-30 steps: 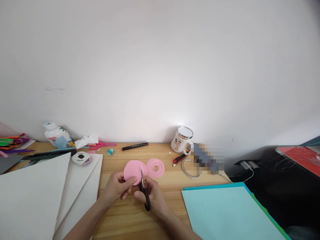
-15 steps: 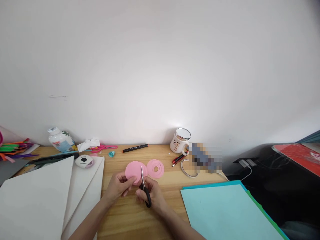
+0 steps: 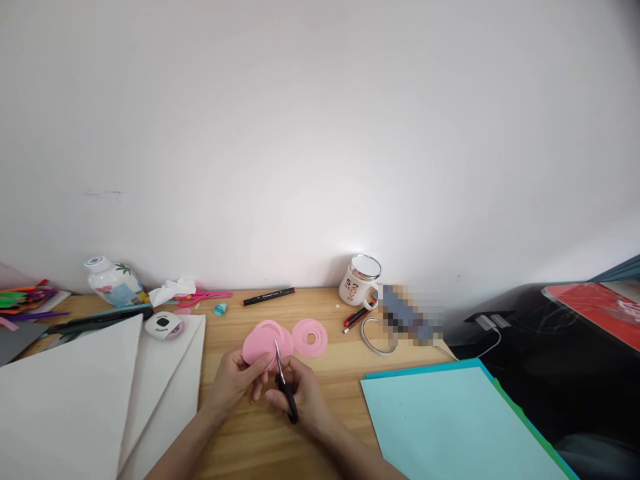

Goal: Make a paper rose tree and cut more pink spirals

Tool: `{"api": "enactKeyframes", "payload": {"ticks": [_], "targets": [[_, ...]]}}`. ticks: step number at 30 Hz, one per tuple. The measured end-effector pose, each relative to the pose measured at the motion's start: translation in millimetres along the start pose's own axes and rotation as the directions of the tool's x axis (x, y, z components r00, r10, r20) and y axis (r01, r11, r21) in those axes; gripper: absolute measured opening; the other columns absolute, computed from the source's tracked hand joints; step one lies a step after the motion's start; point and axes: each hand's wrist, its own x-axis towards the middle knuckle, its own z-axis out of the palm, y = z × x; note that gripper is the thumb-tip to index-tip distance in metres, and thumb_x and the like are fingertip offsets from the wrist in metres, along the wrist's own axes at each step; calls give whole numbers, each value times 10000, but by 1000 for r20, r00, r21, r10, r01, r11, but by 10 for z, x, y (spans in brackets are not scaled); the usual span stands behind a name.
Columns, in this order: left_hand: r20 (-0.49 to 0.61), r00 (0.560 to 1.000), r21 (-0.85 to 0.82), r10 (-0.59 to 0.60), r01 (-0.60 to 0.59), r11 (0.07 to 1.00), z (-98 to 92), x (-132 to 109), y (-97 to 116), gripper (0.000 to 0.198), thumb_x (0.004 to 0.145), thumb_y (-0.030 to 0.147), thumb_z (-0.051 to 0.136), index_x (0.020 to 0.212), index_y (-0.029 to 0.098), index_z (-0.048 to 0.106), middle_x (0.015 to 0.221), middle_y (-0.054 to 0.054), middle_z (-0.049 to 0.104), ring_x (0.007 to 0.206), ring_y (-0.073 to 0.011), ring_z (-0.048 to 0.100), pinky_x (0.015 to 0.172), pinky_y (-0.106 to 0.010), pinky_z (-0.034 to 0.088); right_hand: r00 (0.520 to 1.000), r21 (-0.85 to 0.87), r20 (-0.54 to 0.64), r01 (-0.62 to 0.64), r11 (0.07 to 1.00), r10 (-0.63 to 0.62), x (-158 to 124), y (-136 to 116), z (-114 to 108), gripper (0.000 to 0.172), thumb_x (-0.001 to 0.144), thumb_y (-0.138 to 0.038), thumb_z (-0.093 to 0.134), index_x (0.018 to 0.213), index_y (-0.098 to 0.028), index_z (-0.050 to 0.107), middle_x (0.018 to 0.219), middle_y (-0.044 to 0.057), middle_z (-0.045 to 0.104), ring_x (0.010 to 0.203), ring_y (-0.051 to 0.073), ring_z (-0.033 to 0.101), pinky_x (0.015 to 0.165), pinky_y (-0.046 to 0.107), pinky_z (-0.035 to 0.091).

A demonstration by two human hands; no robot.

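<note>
A round piece of pink paper (image 3: 256, 345) is pinched in my left hand (image 3: 235, 380), with the thumb on top. My right hand (image 3: 301, 393) grips black-handled scissors (image 3: 287, 393), whose blades point up and lie at the right part of the pink paper. A thin curved strip stands partly off the paper's upper edge. Just right of the blades, a coiled pink paper piece (image 3: 302, 338) with a small hole in its middle lies on the wooden table (image 3: 250, 443).
Along the wall are a white bottle (image 3: 113, 283), pink scissors (image 3: 207, 295), a black marker (image 3: 269, 297) and a mug (image 3: 357, 280). White boards (image 3: 65, 400) lie left, light blue sheets (image 3: 440, 413) right. A white oval device (image 3: 163, 325) sits on the boards.
The pink paper has shifted slightly left and tilted, and a curved strip now shows along its upper edge. Both hands and the scissors have moved a little left.
</note>
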Motion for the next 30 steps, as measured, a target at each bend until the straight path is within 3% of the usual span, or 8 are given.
{"api": "enactKeyframes", "payload": {"ticks": [4, 10, 19, 30], "targets": [[-11, 1000, 31, -16, 16, 999, -11, -6, -14, 455, 641, 525, 672, 456, 147, 499, 361, 31, 478, 267, -51, 358, 318, -179, 226, 999, -2, -26, 21, 1000, -21, 2, 9, 0, 503, 560, -421, 827, 856, -200, 486, 594, -72, 528, 451, 60, 376, 443, 174, 265], [16, 1000, 73, -18, 17, 997, -16, -17, -59, 467, 661, 555, 644, 471, 152, 502, 395, 10, 520, 278, -60, 387, 315, -184, 223, 997, 94, 30, 62, 994, -65, 5, 30, 16, 483, 600, -445, 805, 877, -208, 489, 696, -15, 598, 589, 141, 580, 569, 236, 417], [63, 998, 54, -19, 15, 998, 11, -28, -11, 475, 654, 555, 644, 448, 149, 507, 404, -1, 530, 272, -64, 399, 305, -187, 221, 998, 103, 43, 49, 993, -54, 17, 32, 37, 529, 570, -507, 804, 859, -211, 475, 710, 11, 618, 680, 205, 645, 597, 280, 488], [26, 999, 50, -22, 21, 999, 18, -37, -21, 472, 658, 546, 648, 453, 148, 499, 400, 4, 522, 275, -64, 402, 314, -183, 227, 996, 129, 45, 70, 989, -76, 22, 25, 24, 472, 609, -456, 801, 829, -205, 467, 687, -4, 614, 622, 170, 628, 576, 246, 444]]}}
